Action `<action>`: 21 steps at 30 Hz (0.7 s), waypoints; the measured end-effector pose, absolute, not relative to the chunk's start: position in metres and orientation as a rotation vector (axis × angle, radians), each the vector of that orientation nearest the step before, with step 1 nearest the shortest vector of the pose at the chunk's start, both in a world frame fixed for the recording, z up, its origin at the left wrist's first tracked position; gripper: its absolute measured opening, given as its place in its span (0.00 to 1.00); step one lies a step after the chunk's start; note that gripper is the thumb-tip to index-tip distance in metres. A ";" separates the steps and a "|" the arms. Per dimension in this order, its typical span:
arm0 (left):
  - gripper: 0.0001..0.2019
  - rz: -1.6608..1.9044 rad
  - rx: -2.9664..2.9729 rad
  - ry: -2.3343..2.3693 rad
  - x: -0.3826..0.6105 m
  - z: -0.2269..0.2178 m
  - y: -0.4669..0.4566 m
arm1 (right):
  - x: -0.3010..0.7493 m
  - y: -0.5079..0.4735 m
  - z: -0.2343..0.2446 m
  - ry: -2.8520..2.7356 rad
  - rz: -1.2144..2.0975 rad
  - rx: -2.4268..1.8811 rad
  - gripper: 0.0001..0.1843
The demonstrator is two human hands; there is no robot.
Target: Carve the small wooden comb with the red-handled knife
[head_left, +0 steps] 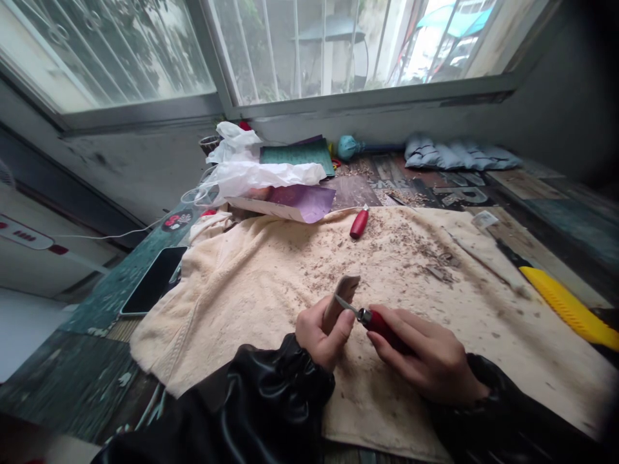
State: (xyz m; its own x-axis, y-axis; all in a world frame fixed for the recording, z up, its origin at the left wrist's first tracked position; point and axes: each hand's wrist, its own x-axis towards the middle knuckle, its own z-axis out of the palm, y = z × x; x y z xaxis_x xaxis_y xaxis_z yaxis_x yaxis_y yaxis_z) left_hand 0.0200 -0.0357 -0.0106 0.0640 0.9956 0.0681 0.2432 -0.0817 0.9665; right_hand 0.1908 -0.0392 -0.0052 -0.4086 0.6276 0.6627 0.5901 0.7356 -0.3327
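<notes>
My left hand (325,332) is closed around a small piece of wood (344,290), whose upper end sticks out above the fingers. In my right hand (423,351) is a carving knife (382,327) with a red handle and a metal collar. Its thin blade points left and lies against the wood, close to my left thumb. Beneath both hands spreads a cream towel (232,290) sprinkled with wood shavings. A second red-handled tool (359,223) rests on the towel's far part, apart from my hands.
Left of the towel lies a dark-screened phone (152,282). A yellow-handled tool (565,303) lies at the right. White plastic (271,175), a purple sheet (314,203), a green mat (297,156) and a grey-blue cushioned bundle (454,154) sit toward the window.
</notes>
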 end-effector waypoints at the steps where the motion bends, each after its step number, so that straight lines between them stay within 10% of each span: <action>1: 0.18 1.099 1.480 1.308 0.020 -0.012 -0.036 | 0.191 -0.039 -0.005 -2.122 0.069 -0.911 0.19; 21: 0.18 1.153 1.495 1.324 0.022 0.002 -0.034 | 0.189 -0.040 -0.002 -2.075 -0.092 -0.962 0.19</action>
